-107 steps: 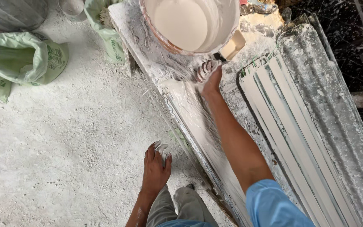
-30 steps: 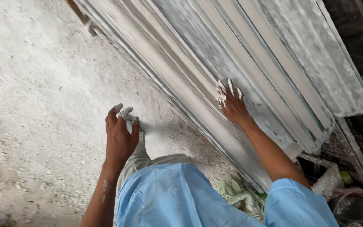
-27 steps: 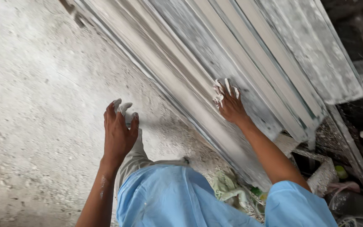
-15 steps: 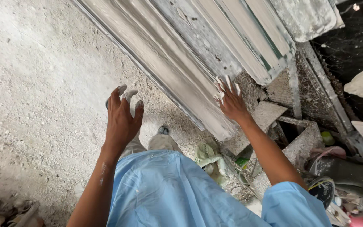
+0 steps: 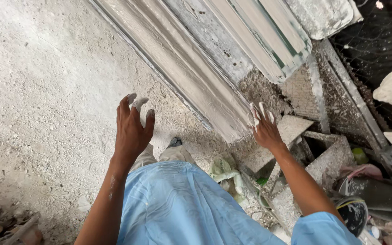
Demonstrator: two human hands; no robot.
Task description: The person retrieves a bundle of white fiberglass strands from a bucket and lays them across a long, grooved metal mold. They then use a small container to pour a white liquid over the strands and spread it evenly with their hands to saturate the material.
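Right hand (image 5: 265,129), fingers spread and plaster-coated, lies flat on the lower end of the long grey-white plaster moulding strip (image 5: 191,75), gripping nothing. Left hand (image 5: 131,129) hangs open over the dusty white floor (image 5: 37,90) at centre left, empty too. Step looks like smoothing the strip's end; the last edge seems to need light, even palm pressure. Strip runs diagonally from top centre to centre right, glossy, wet-looking, ridged, its end ragged above grey concrete blocks (image 5: 296,145).
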